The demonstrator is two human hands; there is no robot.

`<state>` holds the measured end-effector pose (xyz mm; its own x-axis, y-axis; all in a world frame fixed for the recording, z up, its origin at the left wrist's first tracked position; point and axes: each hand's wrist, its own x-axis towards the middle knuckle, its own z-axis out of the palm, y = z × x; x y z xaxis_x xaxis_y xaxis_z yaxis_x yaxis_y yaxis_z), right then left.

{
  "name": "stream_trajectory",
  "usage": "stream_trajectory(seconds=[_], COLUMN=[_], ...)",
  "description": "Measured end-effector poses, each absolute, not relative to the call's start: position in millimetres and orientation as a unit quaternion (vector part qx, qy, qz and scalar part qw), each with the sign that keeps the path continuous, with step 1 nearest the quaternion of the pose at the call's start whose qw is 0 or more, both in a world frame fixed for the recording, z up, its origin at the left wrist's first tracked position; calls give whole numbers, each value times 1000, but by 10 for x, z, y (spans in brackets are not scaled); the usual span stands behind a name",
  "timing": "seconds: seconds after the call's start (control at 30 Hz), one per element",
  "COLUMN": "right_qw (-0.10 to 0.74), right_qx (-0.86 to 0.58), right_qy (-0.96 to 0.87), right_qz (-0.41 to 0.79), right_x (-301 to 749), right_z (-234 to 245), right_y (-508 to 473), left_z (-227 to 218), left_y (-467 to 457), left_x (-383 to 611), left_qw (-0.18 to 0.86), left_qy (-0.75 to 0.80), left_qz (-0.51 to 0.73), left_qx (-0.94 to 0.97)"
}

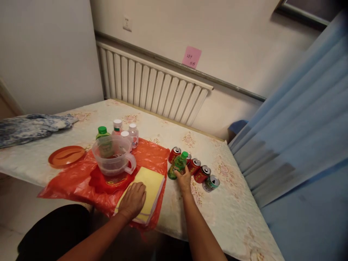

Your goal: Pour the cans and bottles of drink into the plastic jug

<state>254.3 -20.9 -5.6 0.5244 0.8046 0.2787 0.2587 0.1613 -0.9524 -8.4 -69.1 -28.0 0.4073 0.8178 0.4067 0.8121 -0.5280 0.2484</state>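
Note:
My right hand [184,180] is closed round a small green bottle [177,166] with a green cap, tilted beside a row of several red drink cans [196,167]; a green-and-white can [211,183] ends the row. My left hand [133,200] rests flat, fingers together, on a folded yellow cloth [152,183] lying on an orange plastic bag [73,179]. A clear plastic measuring jug [114,155] stands on the bag, just beyond the cloth.
Behind the jug stand another green-capped bottle [102,135] and several small white-capped bottles [127,133]. An orange dish [66,156] and a blue patterned cloth [29,127] lie at left. A radiator [152,87] lines the wall; a blue curtain [299,137] hangs at right.

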Motion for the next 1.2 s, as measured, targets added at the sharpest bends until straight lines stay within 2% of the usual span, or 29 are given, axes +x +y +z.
stream_trajectory(seconds=[0.3, 0.53, 1.2], right_qw=[599, 582, 564], right_qx=[-707, -707, -702], right_qy=[-352, -390, -421], right_qz=[135, 103, 112], right_x=[2403, 2388, 2436], right_z=[-545, -546, -642], right_y=[-452, -366, -140], left_z=[-289, -279, -379], left_y=[-690, -700, -676], left_x=[-87, -91, -98], left_qw=[8, -2, -38], left_qy=[478, 481, 471], left_qz=[261, 250, 262], left_qx=[838, 840, 842])
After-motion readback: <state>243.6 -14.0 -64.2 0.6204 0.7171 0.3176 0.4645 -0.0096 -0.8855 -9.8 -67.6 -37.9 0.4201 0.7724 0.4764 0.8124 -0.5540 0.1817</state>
